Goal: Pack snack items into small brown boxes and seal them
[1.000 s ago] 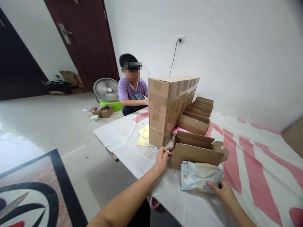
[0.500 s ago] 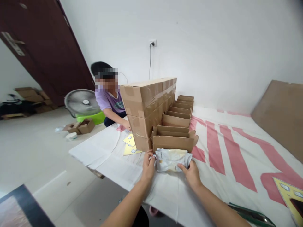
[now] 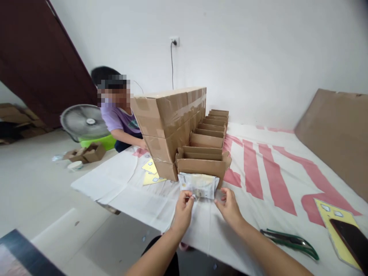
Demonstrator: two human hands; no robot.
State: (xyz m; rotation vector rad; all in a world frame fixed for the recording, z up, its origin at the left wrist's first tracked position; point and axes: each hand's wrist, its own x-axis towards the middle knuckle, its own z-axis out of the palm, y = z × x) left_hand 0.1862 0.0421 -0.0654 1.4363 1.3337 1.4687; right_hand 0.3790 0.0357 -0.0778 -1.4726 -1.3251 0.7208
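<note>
A flat white-and-pale-yellow plastic pouch (image 3: 198, 184) leans against the front of an open cardboard box (image 3: 201, 166). Just before the pouch's lower left part, my left hand (image 3: 183, 211) is closed in a pinch, with a small white scrap (image 3: 194, 196) showing at the fingertips. My right hand (image 3: 229, 207) is beside the pouch's lower right corner, thumb and fingers apart, holding nothing. Behind that front box, more open boxes (image 3: 211, 126) run in a row toward the wall.
Taped cartons (image 3: 172, 115) are stacked left of the open boxes. Across the table a person (image 3: 119, 119) in a purple shirt reaches behind them. A green-handled cutter (image 3: 290, 241) and a dark phone (image 3: 350, 241) lie at the right. A fan (image 3: 86, 122) stands on the floor.
My right hand has let go of the pouch, which now leans more upright against the box. My left hand has moved from its left edge to its front. The view has shifted slightly right.
</note>
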